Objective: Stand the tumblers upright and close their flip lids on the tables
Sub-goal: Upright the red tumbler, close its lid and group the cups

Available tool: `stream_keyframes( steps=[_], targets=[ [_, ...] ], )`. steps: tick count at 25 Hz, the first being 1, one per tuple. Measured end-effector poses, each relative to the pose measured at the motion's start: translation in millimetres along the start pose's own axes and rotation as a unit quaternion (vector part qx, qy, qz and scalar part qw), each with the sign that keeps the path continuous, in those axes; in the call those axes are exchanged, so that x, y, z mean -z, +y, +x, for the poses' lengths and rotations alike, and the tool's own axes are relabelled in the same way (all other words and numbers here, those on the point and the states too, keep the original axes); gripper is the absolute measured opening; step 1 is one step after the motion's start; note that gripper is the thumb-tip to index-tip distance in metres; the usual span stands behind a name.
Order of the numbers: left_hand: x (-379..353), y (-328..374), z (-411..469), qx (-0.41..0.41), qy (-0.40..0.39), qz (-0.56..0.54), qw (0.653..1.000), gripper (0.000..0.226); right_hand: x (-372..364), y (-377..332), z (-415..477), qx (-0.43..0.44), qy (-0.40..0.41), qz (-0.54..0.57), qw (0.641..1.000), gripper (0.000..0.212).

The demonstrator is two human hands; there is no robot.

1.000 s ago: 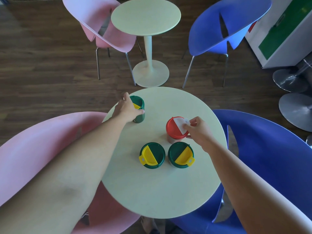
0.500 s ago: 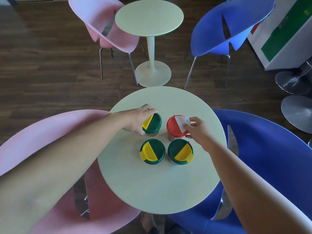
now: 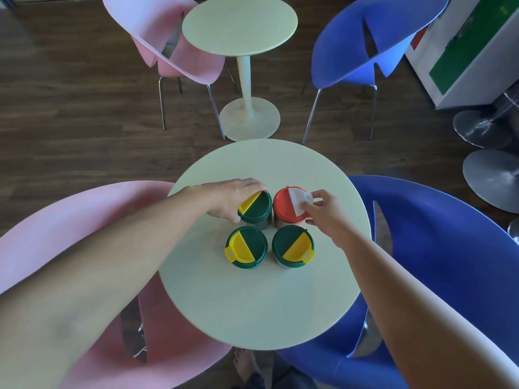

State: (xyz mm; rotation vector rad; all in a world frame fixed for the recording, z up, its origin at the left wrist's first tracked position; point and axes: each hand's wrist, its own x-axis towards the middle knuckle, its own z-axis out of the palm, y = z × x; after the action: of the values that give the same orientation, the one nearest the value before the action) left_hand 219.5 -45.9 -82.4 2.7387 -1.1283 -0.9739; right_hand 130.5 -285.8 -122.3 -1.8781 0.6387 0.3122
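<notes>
Since the earlier frame, the left hand point(image 3: 234, 199) has carried its green tumbler point(image 3: 255, 208) in from the far-left edge of the worktop point(image 3: 252, 304) and set it upright just beside the red tumbler point(image 3: 289, 206), completing a square of four with two more green tumblers point(image 3: 246, 247) point(image 3: 293, 246) whose yellow flaps lie flat.

From the head view, the left fingers point(image 3: 252, 184) wrap the green tumbler's rim from its far-left side, grasping it; its yellow flap point(image 3: 249, 202) lies directly under the palm. The right hand point(image 3: 327, 213) pinches the white flap point(image 3: 299, 202) of the red lid, which stands raised, hinged across the lid just left of the right fingers point(image 3: 318, 195). Closing it probably calls for pressing down and leftward; the right hand is the nearer one.
</notes>
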Motion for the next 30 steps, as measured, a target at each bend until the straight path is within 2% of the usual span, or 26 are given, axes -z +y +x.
stream_keyframes(
  steps=[7,22,30],
  targets=[
    [0.9,-3.2,2.6,-0.01,-0.017,0.051,0.999,0.098,3.7,-4.3,1.8,0.028,-0.014,-0.057,0.998,0.039],
    [2.8,3.8,-5.0,-0.006,-0.015,0.108,0.994,0.102,2.8,-7.6,-6.4,0.022,-0.01,-0.089,0.996,0.05],
    [-0.1,4.1,-23.5,-0.003,0.017,0.076,0.997,0.096,6.8,-2.0,-23.2,0.005,-0.005,-0.072,0.997,0.057]
  ],
)
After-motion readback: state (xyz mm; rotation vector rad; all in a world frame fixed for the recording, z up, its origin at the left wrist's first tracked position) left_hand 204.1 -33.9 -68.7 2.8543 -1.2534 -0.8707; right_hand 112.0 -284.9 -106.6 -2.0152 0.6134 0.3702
